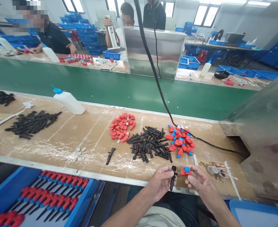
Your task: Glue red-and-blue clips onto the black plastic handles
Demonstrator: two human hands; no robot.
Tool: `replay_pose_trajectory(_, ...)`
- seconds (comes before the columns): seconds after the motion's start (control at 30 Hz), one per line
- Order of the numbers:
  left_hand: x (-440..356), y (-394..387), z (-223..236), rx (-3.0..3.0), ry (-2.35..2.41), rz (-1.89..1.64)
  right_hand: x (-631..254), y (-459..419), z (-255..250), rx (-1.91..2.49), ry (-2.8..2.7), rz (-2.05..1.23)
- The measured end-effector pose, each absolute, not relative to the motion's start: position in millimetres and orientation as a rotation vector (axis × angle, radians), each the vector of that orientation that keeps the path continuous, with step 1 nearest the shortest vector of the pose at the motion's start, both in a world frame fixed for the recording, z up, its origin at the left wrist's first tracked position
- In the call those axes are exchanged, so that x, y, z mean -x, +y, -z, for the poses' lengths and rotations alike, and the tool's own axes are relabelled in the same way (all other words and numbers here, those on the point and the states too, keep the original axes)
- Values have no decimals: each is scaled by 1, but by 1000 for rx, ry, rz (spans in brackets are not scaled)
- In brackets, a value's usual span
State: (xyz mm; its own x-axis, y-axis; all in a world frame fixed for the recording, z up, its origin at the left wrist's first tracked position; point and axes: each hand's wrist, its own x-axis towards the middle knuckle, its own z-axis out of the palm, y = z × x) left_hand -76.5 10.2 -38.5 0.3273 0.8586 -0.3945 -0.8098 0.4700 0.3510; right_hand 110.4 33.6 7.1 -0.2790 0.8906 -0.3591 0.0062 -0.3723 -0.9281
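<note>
My left hand [161, 181] is closed around a black toy gun piece [173, 179], which it holds upright near the table's front edge. Just to its right, my right hand [199, 179] pinches a red and blue plastic piece [186, 171]. A small gap separates the two parts. Beyond my hands lies a heap of black toy gun pieces [149, 143]. To its right is a pile of red and blue pieces [180, 142], and to its left a pile of red pieces [122, 126]. One black piece [110, 156] lies alone on the tabletop.
A blue crate [89, 201] at lower left holds rows of joined red and black pieces. A black cable [155, 74] hangs across the table. A white bottle [69, 101], another black heap [33, 123] and small cups [213, 170] stand about. People sit beyond the green belt [93, 82].
</note>
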Motion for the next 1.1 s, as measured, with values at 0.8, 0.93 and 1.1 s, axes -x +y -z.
replay_pose_trajectory(0.8, 71, 7, 37, -127, 661, -1122, -102, 36, -9, 1236, -760, -1817)
replay_pose_trajectory(0.93, 69, 6, 35, -169, 697, -1122, -99, 34, -11, 1274, -740, -1804)
replay_pose_trajectory(1.1, 68, 6, 35, -214, 743, -1118, -101, 33, -12, 1352, -735, -1808)
